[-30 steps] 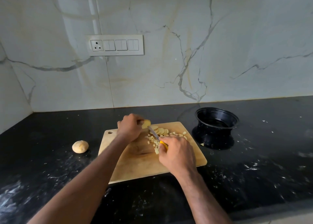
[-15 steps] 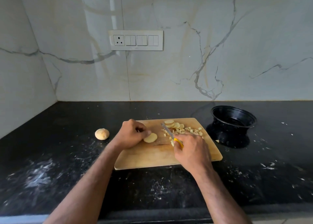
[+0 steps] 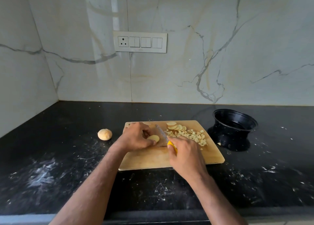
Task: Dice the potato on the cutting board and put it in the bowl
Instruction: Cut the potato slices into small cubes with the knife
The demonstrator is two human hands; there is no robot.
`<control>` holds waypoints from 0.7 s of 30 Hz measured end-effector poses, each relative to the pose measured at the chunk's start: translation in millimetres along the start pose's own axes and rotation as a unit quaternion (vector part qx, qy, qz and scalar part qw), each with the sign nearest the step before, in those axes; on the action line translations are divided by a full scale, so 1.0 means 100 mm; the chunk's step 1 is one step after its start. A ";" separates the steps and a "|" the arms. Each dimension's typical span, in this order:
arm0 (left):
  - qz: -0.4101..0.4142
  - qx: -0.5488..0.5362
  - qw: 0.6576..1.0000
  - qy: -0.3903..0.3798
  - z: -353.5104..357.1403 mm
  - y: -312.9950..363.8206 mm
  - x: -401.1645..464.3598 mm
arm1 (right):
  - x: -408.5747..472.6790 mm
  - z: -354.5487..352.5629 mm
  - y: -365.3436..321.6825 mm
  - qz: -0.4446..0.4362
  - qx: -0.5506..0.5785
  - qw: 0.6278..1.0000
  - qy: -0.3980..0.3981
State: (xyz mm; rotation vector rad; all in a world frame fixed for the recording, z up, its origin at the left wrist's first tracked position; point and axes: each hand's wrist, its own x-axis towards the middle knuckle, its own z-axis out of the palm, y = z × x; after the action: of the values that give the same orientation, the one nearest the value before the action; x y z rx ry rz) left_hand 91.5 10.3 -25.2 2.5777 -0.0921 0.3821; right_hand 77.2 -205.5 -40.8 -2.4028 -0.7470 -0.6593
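No legible text, labels, brands, numbers or signs are appearing anywhere in this view; the wall switch plate (image 3: 140,42) is showing no readable markings.

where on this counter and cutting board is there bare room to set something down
Bare board shows along the cutting board's near edge, in front of both hands. Open counter lies left of the whole potato, and right of the black bowl. Crowded: the board's far right, covered by slices and diced pieces.
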 end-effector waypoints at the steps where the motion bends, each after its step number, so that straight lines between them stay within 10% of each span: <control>1: 0.002 0.004 1.000 0.004 0.02 0.02 0.00 | 0.00 0.02 -0.02 -0.006 -0.004 1.000 -0.013; 21: -0.046 0.002 0.998 0.042 0.07 0.07 0.02 | 0.05 0.12 -0.18 0.017 -0.039 0.998 -0.039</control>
State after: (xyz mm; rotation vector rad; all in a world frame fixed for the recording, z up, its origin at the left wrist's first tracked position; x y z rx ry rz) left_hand 94.3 0.6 -27.0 2.5549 0.0571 0.4545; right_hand 73.6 -183.5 -40.9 -2.5188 -0.7227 -0.5941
